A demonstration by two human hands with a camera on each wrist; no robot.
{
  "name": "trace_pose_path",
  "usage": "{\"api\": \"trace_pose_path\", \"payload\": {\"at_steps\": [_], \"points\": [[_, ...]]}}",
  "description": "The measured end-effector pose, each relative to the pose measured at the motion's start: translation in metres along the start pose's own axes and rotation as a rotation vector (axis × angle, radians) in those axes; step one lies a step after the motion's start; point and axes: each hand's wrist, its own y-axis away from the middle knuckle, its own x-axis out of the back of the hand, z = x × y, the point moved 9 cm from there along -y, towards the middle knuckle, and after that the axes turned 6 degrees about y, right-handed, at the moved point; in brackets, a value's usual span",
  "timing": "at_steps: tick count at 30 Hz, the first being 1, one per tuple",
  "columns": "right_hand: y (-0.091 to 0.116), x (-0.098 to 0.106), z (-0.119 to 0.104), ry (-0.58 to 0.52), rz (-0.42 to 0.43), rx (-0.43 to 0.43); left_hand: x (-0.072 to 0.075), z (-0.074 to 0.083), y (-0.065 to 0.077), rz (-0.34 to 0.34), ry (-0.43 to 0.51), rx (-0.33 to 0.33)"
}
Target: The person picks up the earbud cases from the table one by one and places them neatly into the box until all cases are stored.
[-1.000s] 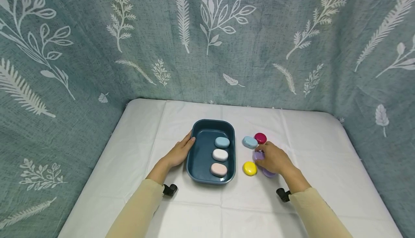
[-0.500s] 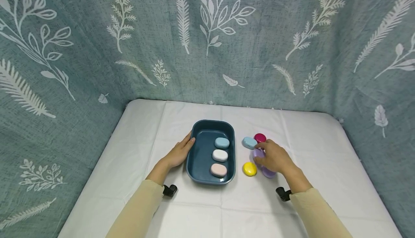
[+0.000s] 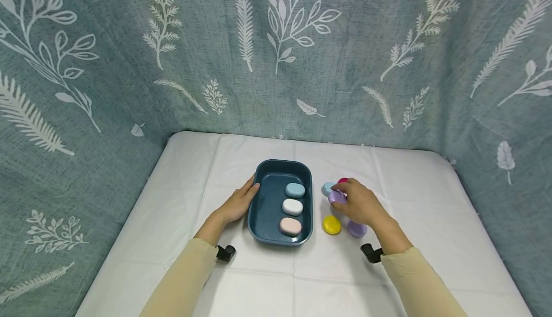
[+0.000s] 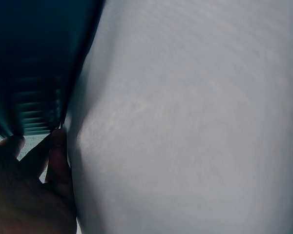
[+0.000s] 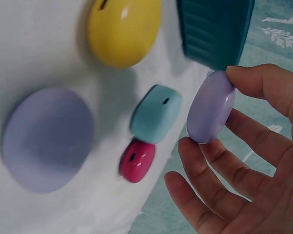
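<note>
My left hand [image 3: 235, 205] holds the left side of a dark blue rectangular tray [image 3: 253, 216], thumb at the rim and fingers against the outer wall. Inside the tray, a light blue [image 3: 295, 191], a white [image 3: 292, 206] and a pale pink rounded oblong piece [image 3: 291, 227] form a column along the right. A glossy purple disc [image 5: 211, 107] is pinched between the thumb and fingers of my right hand [image 3: 361, 203], raised off the cloth. Under and around that hand lie a light blue piece [image 5: 156, 114], a red one [image 5: 137, 161], a yellow one [image 3: 331, 225] and another purple disc [image 3: 357, 229].
A white cloth [image 3: 254, 283] covers the table. Green curtains [image 3: 353, 58] with white leaf prints hang behind it and at both sides. Small dark slots show on the edges of the yellow, light blue and red pieces in the right wrist view.
My right hand has lifted one purple disc and moved slightly left and away from me, leaving the other purple disc uncovered. The left hand and tray have stayed put.
</note>
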Motion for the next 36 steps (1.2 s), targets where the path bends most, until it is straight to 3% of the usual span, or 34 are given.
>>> {"api": "trace_pose_path", "payload": {"at_steps": [22,36], "points": [[-0.006,0.024,-0.049,-0.064,0.039,0.075,0.0,0.0,-0.001,0.004,-0.009,-0.001],[-0.008,0.02,-0.079,-0.096,0.013,0.114,-0.002,0.001,0.0,-0.005,0.0,-0.006]]}}
